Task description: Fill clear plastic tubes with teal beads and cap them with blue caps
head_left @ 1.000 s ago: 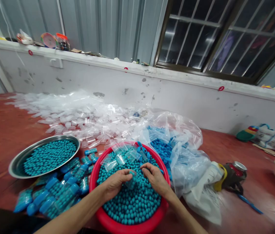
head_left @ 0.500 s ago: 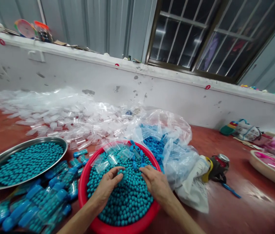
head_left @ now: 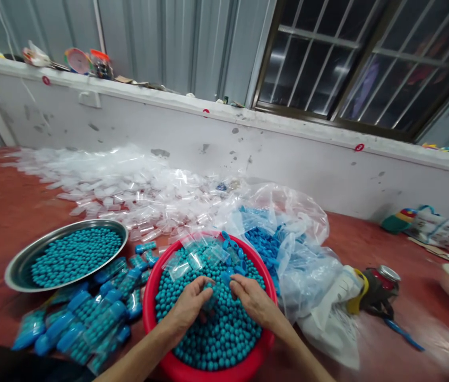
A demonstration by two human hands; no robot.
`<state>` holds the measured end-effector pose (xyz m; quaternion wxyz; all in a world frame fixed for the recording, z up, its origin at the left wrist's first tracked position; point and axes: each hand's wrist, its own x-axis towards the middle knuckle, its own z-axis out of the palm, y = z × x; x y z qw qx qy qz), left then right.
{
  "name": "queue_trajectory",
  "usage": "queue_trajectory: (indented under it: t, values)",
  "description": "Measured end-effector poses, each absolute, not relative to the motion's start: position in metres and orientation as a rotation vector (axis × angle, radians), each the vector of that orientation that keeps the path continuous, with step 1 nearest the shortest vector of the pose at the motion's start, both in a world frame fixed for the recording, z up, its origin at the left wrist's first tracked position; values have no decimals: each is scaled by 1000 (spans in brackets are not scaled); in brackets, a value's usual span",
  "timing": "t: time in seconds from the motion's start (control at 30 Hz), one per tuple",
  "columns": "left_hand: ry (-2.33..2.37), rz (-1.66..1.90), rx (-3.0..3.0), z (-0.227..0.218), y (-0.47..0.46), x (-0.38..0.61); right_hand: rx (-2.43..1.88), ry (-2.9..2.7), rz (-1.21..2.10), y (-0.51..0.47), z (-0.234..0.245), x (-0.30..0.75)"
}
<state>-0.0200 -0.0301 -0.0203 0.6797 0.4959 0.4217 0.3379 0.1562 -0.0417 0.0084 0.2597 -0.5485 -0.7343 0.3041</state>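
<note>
A red basin (head_left: 269,339) full of turquoise beads (head_left: 216,345) is in front of me. Over the beads, my left hand (head_left: 190,305) is closed around a small clear plastic case (head_left: 210,298), partly hidden by the fingers, with turquoise beads showing through it. My right hand (head_left: 252,300) pinches a blue plastic cap (head_left: 227,276) just to the right of the case, apart from it. Several more blue caps (head_left: 232,249) lie on the beads at the basin's back right. Empty clear cases (head_left: 195,260) rest at its back left.
Left of the basin are filled, blue-capped cases (head_left: 101,323) in a heap and a metal bowl (head_left: 13,276) of beads. Clear cases (head_left: 129,180) are spread by the wall. A plastic bag (head_left: 308,265) of blue caps stands right of the basin, near a jar (head_left: 387,276).
The view has swung left, so everything appears further right. My right hand has drawn the blue cap slightly up off the beads; my left hand keeps hold of the case.
</note>
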Motion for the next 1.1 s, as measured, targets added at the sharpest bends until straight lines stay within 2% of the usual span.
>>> queue_trajectory:
  t: [0.27,0.57,0.8,1.1]
  values:
    - [872,819,1218,-21,-35,-16,-1248,-1759,1180,-48,8,145]
    - [892,833,1082,-16,-44,-7,-1362,-1619,908,-54,-2,131]
    - [787,807,925,-16,-46,-13,-1220,-1921,948,-66,13,138]
    - [1026,850,992,-9,-53,-5,-1129,-2107,705,-67,-3,136]
